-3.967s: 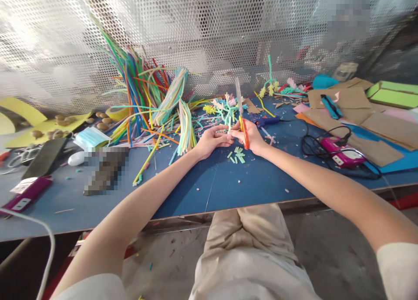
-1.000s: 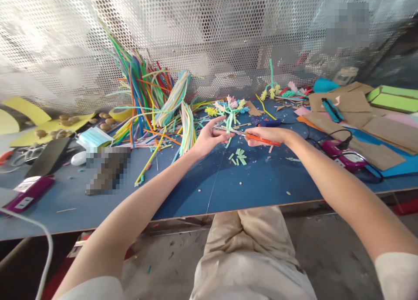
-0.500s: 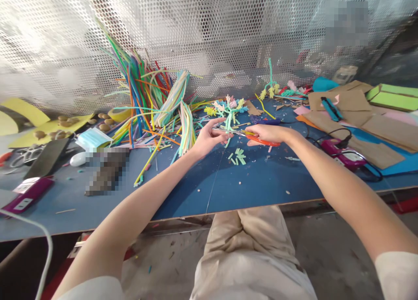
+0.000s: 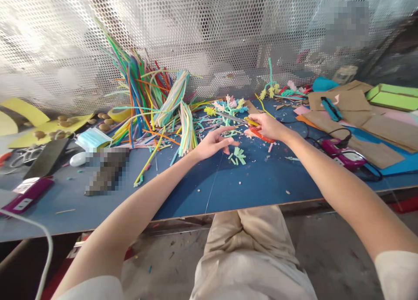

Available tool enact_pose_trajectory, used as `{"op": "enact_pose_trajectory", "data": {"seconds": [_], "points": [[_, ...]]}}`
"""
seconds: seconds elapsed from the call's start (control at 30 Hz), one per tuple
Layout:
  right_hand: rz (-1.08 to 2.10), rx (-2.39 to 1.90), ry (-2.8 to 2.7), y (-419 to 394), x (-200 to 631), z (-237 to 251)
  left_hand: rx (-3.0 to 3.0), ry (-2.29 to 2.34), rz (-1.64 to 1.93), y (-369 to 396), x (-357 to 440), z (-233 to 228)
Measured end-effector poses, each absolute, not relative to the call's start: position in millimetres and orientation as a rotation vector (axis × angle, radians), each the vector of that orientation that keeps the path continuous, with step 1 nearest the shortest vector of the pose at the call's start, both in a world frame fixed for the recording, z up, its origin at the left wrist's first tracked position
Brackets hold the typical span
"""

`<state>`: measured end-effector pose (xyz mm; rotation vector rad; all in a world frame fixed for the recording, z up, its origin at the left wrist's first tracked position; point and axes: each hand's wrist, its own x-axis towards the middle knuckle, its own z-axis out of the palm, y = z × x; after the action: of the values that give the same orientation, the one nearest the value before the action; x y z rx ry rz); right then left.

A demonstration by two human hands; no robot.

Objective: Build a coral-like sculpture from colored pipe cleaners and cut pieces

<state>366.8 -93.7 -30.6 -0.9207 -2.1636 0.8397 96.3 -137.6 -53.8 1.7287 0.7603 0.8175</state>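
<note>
My left hand (image 4: 214, 144) hovers over the blue table with its fingers apart and nothing visible in them. Just beside its fingertips lies a small pile of cut pale-green pipe cleaner pieces (image 4: 240, 155). Scissors (image 4: 261, 134) with orange and yellow handles are gripped in my right hand (image 4: 268, 125). Their blades point left, in front of a branching pipe cleaner figure (image 4: 231, 103) with yellow, pink, blue and green tips. The lower part of its green stem is partly hidden by the scissors and my left hand.
Bundles of coloured pipe cleaners (image 4: 176, 97) stand at the back left against a perforated metal screen (image 4: 225, 38). A blue cutter (image 4: 331, 109) rests on brown cardboard (image 4: 355, 100) at the right. Near it is a magenta box with a black cable (image 4: 342, 154). A folded face mask (image 4: 94, 139) lies at the left.
The scissors have moved away from the figure's stem, tilting up and back with my right hand. My left hand has let go of the stem area and shifted nearer the cut pieces.
</note>
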Motion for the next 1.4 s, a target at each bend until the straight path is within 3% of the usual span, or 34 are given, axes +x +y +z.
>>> {"op": "enact_pose_trajectory", "data": {"seconds": [0.17,0.33,0.5,0.77,0.9,1.13,1.4], "points": [[0.894,-0.887,-1.984,-94.1,365.7,-30.9,2.348,0.988,0.967,-134.5,92.3,-54.8],[0.899,-0.862,-1.904,-96.1,361.2,-30.6,2.782,1.073,0.811,-122.3,84.3,-71.1],[1.006,-0.913,-1.756,-99.4,342.3,-42.0,2.78,1.158,0.748,-121.1,84.7,-76.9],[1.164,-1.051,-1.42,-92.6,319.7,-70.1,2.649,1.294,1.076,-129.6,91.2,-66.3],[1.22,-0.947,-1.385,-94.6,315.0,-74.6,2.672,1.179,1.065,-131.8,94.8,-66.8],[1.184,-0.891,-1.461,-98.3,313.8,-74.1,2.699,1.122,0.903,-139.4,98.9,-65.9],[1.131,-0.903,-1.413,-92.7,315.5,-76.9,2.674,1.068,0.965,-135.2,99.9,-67.3]]}}
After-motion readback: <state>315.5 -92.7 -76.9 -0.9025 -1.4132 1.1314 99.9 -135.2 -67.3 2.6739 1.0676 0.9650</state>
